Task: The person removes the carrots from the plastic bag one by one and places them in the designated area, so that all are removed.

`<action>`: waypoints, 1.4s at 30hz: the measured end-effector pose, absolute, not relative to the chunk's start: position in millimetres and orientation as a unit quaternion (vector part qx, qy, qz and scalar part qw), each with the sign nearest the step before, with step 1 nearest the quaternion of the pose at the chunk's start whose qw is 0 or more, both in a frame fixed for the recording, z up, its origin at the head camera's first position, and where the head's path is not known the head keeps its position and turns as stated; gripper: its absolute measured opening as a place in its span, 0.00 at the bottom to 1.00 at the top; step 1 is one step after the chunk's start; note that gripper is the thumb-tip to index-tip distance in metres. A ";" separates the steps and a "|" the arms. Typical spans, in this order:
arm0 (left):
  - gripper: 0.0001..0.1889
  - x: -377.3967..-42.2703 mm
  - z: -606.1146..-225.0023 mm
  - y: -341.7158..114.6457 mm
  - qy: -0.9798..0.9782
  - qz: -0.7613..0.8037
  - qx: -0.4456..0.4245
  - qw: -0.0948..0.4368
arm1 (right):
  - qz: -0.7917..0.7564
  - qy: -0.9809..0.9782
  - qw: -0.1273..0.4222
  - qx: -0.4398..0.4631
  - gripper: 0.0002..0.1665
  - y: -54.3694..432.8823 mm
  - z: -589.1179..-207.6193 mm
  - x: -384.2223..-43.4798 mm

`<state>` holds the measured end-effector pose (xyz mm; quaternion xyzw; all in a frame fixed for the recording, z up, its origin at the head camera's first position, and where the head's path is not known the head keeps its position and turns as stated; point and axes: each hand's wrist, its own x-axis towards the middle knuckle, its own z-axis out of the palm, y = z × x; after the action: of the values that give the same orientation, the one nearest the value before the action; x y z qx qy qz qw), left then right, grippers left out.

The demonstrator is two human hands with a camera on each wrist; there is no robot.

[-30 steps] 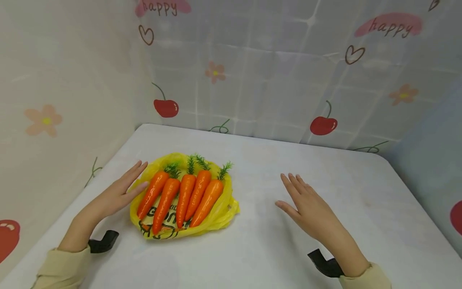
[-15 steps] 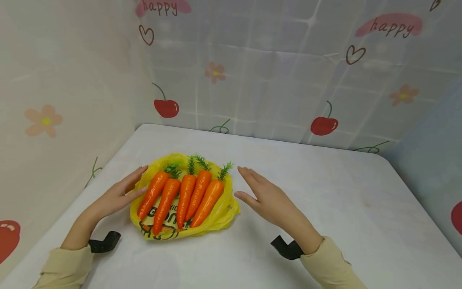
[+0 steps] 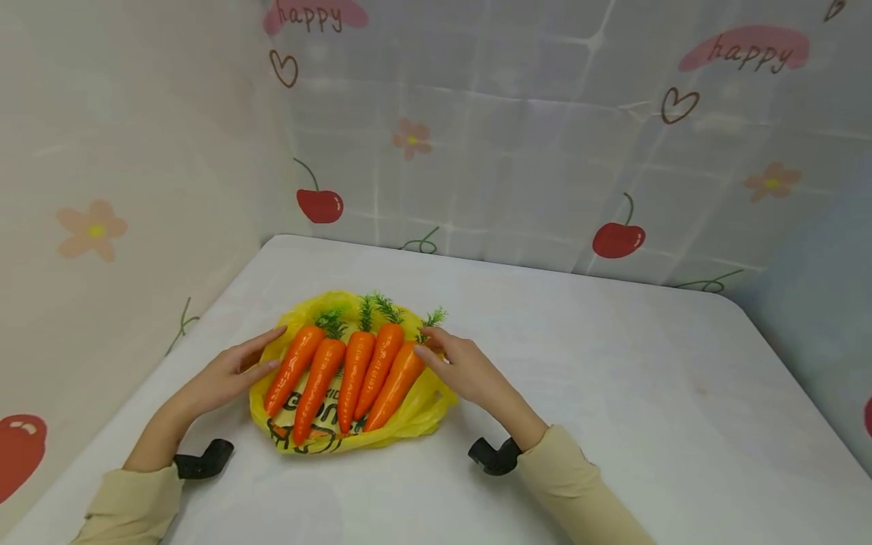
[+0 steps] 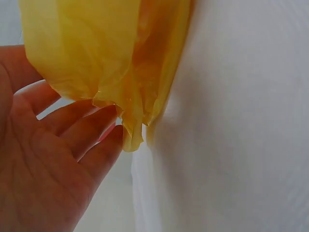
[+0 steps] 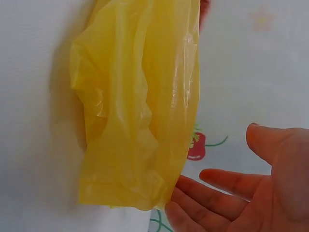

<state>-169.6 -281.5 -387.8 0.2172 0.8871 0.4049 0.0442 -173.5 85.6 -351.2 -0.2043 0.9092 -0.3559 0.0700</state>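
Note:
A yellow plastic bag (image 3: 425, 412), its mouth spread wide, lies on the table with several glossy orange carrots (image 3: 354, 375) side by side on it, green tops pointing away. My left hand (image 3: 216, 378) is at the bag's left edge. In the left wrist view its fingertips meet the crumpled plastic (image 4: 96, 53), thumb apart. Over at the right edge, my right hand (image 3: 470, 371) overlaps the top of the rightmost carrot (image 3: 397, 387). The right wrist view shows those fingers extended, tips right at the bag's side (image 5: 130, 121), with the thumb held away.
The white tabletop (image 3: 613, 393) stretches right of the bag. Behind it hangs a pale curtain (image 3: 518, 166) printed with cherries and flowers, and another patterned sheet (image 3: 157, 151) closes off the left. Black wrist mounts (image 3: 206, 459) sit under both wrists.
My right hand has moved left from over the bare table to the bag's right edge. The left hand stays by the left edge, its fingers slightly lower. The bag and carrots keep their places.

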 end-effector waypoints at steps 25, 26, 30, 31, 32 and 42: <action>0.28 -170.6 -393.0 -286.4 0.864 0.444 0.236 0.036 | -0.376 0.894 0.112 -0.217 0.32 79.0 -378.3 -181.7; 0.28 -171.0 -393.2 -286.8 0.862 0.447 0.236 0.038 | -0.379 0.892 0.111 -0.218 0.33 78.9 -380.3 -182.6; 0.27 -172.6 -394.3 -288.6 0.854 0.462 0.237 0.044 | -0.389 0.890 0.105 -0.214 0.33 79.0 -386.7 -185.2; 0.27 -173.0 -394.5 -288.9 0.852 0.465 0.237 0.045 | -0.391 0.890 0.103 -0.209 0.33 79.1 -387.6 -185.3; 0.27 -173.3 -394.7 -289.2 0.851 0.468 0.235 0.047 | -0.394 0.891 0.100 -0.205 0.32 79.2 -388.6 -185.4; 0.28 -172.3 -397.0 -289.5 0.852 0.472 0.218 0.057 | -0.464 0.865 0.075 -0.174 0.29 76.5 -385.4 -180.9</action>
<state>-172.3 -289.5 -397.0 0.2178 0.8523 0.4722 0.0566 -180.9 76.5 -385.4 -0.1741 0.8654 -0.4639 0.0745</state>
